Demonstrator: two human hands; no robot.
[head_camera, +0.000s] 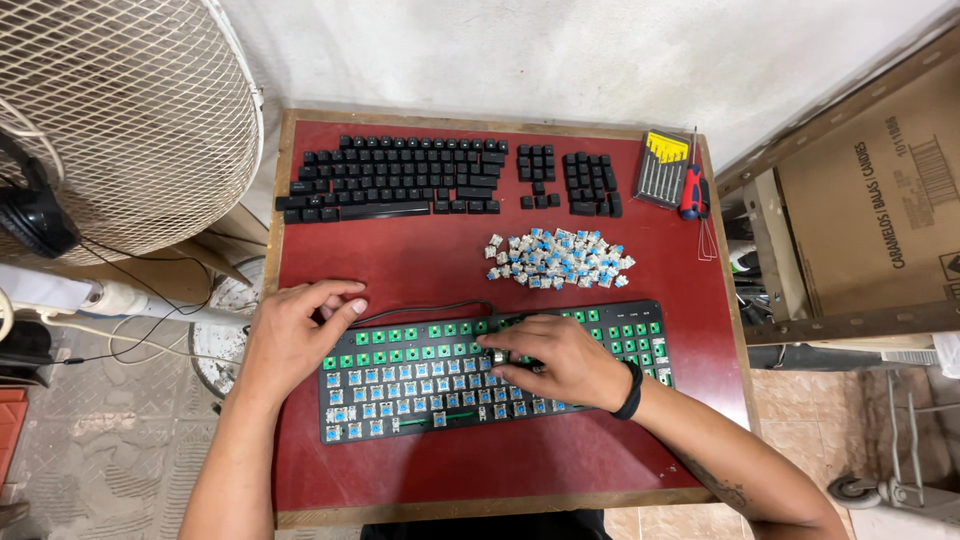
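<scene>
A black keyboard frame (420, 400) without keycaps lies on the red table (420, 265), showing blue switches and green empty sockets. My left hand (295, 335) rests on its upper left corner, fingers curled, holding nothing. My right hand (550, 360) sits over the middle of the board, fingers pinched on a small metal switch puller (497, 357) pressed down on a switch. A pile of loose blue switches (560, 260) lies just behind the board. Black keycaps (400, 180) are laid out in keyboard order at the back.
A case of small screwdrivers (662, 165) and a red-handled screwdriver (691, 190) lie at the back right. A wire keycap puller (706, 240) sits beside them. A fan (120, 110) stands at the left, a cardboard box (880, 200) on a shelf at the right.
</scene>
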